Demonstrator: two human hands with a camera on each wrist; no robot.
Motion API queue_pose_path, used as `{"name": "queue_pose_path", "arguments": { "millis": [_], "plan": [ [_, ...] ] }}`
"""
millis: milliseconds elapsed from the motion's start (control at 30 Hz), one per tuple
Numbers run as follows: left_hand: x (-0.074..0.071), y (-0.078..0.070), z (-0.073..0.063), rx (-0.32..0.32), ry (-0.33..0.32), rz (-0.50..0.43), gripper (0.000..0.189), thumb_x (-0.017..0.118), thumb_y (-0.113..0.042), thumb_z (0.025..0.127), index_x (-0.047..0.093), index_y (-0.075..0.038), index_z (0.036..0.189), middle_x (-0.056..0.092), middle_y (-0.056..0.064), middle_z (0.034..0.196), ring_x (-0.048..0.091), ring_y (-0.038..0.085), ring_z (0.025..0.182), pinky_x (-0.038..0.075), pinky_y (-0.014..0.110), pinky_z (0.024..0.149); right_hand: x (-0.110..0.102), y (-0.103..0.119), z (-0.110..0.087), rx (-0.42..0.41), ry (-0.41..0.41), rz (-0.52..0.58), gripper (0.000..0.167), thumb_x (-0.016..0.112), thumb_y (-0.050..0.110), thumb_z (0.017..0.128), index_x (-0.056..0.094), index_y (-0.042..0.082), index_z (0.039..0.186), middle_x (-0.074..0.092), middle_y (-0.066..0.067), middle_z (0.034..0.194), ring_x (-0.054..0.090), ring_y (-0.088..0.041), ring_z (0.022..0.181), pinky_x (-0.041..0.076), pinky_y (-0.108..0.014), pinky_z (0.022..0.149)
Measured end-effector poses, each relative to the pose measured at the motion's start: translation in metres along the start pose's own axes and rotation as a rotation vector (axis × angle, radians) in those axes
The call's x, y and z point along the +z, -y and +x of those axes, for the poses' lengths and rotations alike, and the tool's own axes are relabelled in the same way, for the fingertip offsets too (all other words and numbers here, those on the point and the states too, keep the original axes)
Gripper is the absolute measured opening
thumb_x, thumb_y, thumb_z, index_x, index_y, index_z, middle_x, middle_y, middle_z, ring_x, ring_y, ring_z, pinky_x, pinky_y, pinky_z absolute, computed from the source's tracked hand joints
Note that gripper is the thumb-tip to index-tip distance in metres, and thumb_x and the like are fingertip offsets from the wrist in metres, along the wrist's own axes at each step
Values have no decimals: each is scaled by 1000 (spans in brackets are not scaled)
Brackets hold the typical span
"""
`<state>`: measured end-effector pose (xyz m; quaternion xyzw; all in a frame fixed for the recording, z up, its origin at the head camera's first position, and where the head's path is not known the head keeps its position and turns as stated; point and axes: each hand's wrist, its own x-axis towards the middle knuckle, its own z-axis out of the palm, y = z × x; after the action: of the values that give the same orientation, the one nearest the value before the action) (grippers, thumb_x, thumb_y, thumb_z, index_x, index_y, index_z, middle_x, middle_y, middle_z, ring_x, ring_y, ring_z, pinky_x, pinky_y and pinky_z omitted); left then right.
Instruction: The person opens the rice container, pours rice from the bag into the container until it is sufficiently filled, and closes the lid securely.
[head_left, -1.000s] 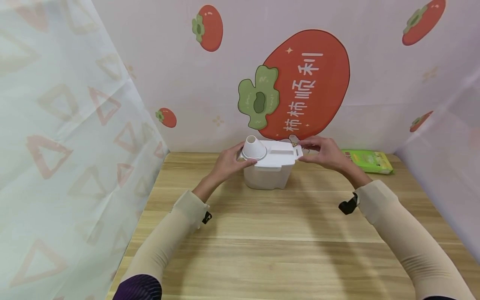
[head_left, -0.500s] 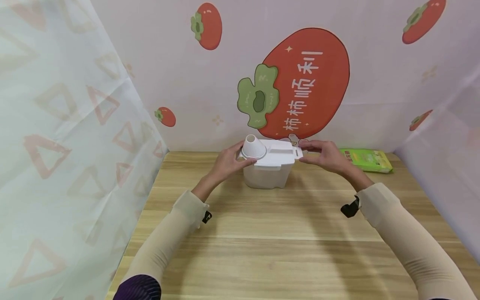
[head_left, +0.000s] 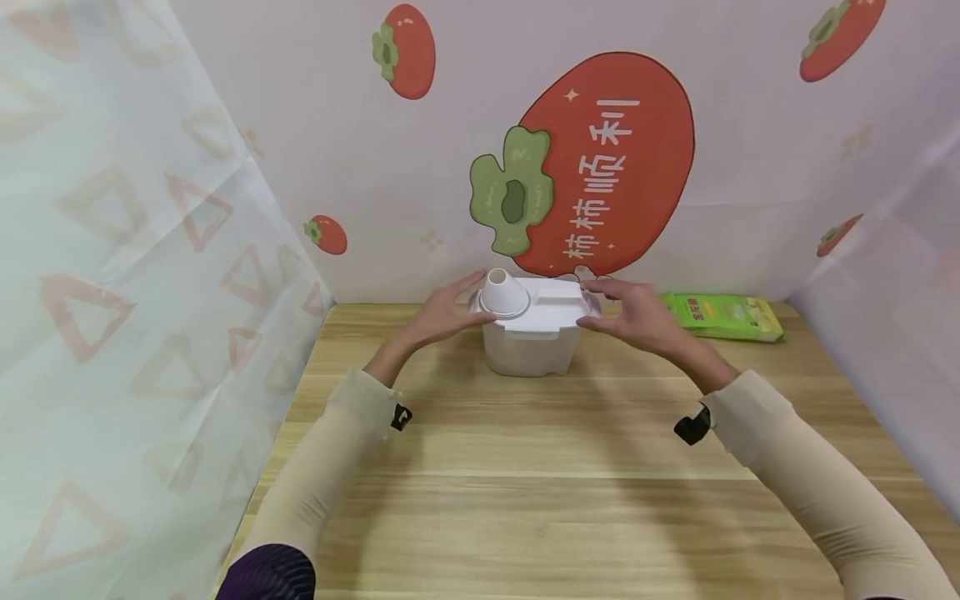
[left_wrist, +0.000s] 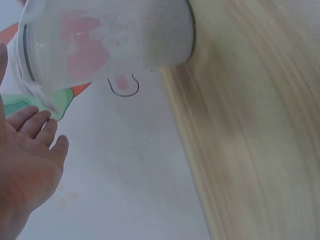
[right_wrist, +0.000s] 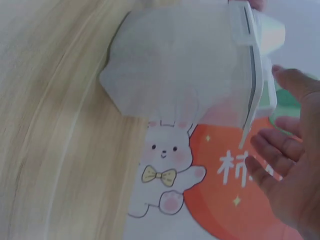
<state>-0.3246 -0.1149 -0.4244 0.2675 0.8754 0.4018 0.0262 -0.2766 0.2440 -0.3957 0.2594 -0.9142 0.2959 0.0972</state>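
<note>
Hands (head_left: 441, 315) (head_left: 636, 317) flank a container (head_left: 528, 352) on the woodgrain table (head_left: 525, 467) (persimmon-printed wall (head_left: 420, 179) behind).

Hand (left_wrist: 32, 160) beside translucent container (left_wrist: 112, 40), wooden tabletop (left_wrist: 250, 130)

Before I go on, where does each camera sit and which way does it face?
Head: worn on the head, facing forward and down at the box and table; left hand, right hand and sleeves show.
Left wrist: on that wrist, facing the box and wall; left hand at picture left.
Right wrist: on that wrist, facing the box and wall; right hand at picture right.
Shared: both wrist views show the box sideways.
</note>
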Motion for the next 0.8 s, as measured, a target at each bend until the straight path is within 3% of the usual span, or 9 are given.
{"name": "queue_pose_path", "arguments": {
  "millis": [100,167,333,500,800],
  "plan": [
    [-7,1,2,-4,36,-28,94,82,-48,90,38,-15,166,39,3,170,34,28,157,29,50,128,4,10,1,0,-18,-44,68,92,23,85,65,-4,140,70,-24,134,70,-40,112,59,-57,93],
    [-10,2,5,-1,69,-25,94,82,-50,89,38,-17,166,39,3,169,35,28,157,29,50,128,8,16,1,18,-41,-89,68,91,26,86,65,-5,140,73,-25,126,70,-37,97,60,-51,83],
    [-13,1,14,16,115,13,92,82,-47,89,39,-17,165,43,8,167,37,30,156,31,50,127,16,26,-1,89,-89,-209,69,86,34,90,64,-6,141,77,-26,101,61,-32,72,48,-41,64],
    [-12,0,17,4,146,-2,88,84,-44,89,46,-15,162,48,10,164,41,29,154,33,47,127,26,32,-2,154,-79,-260,68,80,38,95,60,-4,146,70,-19,73,53,-28,62,37,-35,56],
    [-8,0,15,-13,116,-71,83,88,-41,87,53,-12,157,53,11,159,45,28,151,36,49,125,36,32,2,155,-185,-243,43,70,21,103,67,-5,138,48,-5,48,34,-16,44,26,-29,45]
  ]
}}
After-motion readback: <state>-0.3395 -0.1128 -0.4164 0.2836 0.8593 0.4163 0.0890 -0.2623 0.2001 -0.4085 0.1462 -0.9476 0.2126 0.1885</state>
